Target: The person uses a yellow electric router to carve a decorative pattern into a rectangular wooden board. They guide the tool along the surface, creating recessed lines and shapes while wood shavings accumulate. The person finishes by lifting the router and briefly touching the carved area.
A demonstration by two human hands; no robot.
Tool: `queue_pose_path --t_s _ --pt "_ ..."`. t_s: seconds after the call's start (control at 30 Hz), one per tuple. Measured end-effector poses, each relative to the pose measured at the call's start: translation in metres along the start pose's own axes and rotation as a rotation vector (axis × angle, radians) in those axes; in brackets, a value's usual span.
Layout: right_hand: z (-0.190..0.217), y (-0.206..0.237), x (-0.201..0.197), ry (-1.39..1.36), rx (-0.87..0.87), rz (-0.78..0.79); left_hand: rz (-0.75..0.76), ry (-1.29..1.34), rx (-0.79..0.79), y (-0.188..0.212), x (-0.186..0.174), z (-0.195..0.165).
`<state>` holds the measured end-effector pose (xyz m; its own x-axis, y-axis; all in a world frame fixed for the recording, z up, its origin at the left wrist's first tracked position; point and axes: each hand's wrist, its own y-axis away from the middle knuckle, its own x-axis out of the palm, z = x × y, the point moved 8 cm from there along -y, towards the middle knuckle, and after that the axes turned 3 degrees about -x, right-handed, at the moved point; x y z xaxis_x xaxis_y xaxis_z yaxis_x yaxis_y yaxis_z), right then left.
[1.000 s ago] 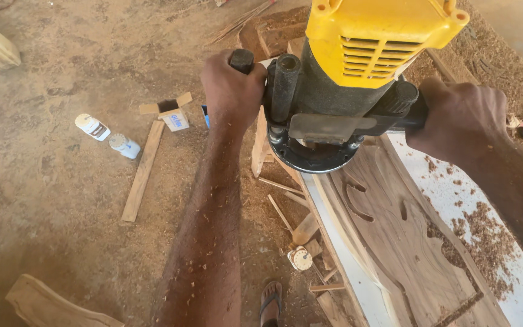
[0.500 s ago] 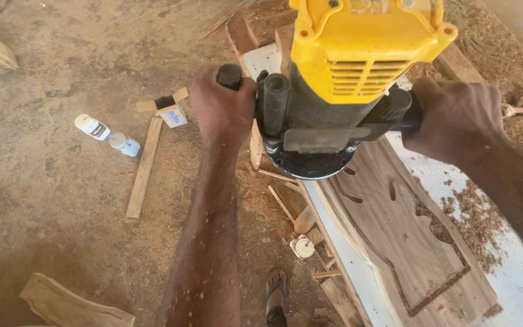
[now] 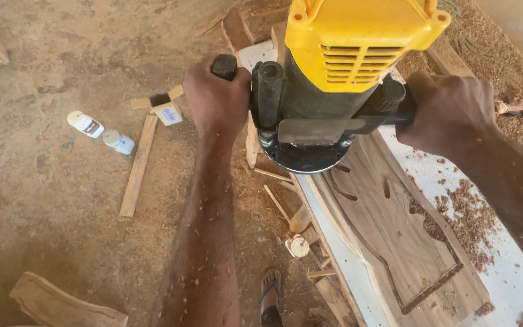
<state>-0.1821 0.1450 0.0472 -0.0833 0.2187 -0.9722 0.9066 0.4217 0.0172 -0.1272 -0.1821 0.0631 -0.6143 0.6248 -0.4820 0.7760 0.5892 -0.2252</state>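
Seen from the head camera, the person's left hand (image 3: 218, 100) is wrapped tight around the left black handle of a router (image 3: 334, 85) with a yellow top and dark body, and the right hand (image 3: 449, 109) is closed just as firmly around the opposite handle. The round base of the router sits on the near end of a dark wooden panel (image 3: 394, 236), which lies on a white board (image 3: 516, 284). The panel carries grooves already cut: two short curved slots close to the base and a long angular channel further down. The router's body hides the cutter and the spot where it meets the wood. Wood shavings (image 3: 467, 212) lie scattered across the white board beside the panel.

On the dusty floor to the left lie two small white bottles (image 3: 101, 133), side by side, a long thin wood strip (image 3: 137, 166) and one small open box (image 3: 166, 109). A curved wooden offcut (image 3: 62, 303) rests at the lower left corner. One sandalled foot (image 3: 270, 297) shows below the left forearm, near several scrap sticks (image 3: 276, 194).
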Motion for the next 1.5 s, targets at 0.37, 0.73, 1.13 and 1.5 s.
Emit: queue_pose_path --t_s 0.37,0.73,1.13,1.5 --pt "-0.003 0.006 -0.012 -0.045 0.012 -0.003 0.033 0.034 -0.008 0.003 0.004 -0.009" --pt "-0.016 0.052 -0.023 -0.066 -0.113 -0.153 0.034 0.016 0.013 0.054 -0.002 -0.02" --pt "-0.041 0.082 0.001 -0.08 -0.12 -0.109 -0.02 0.003 0.078 0.09 0.003 -0.014" --pt "-0.029 0.068 -0.003 -0.028 -0.128 -0.142 0.036 0.024 0.029 0.068 0.004 -0.016"
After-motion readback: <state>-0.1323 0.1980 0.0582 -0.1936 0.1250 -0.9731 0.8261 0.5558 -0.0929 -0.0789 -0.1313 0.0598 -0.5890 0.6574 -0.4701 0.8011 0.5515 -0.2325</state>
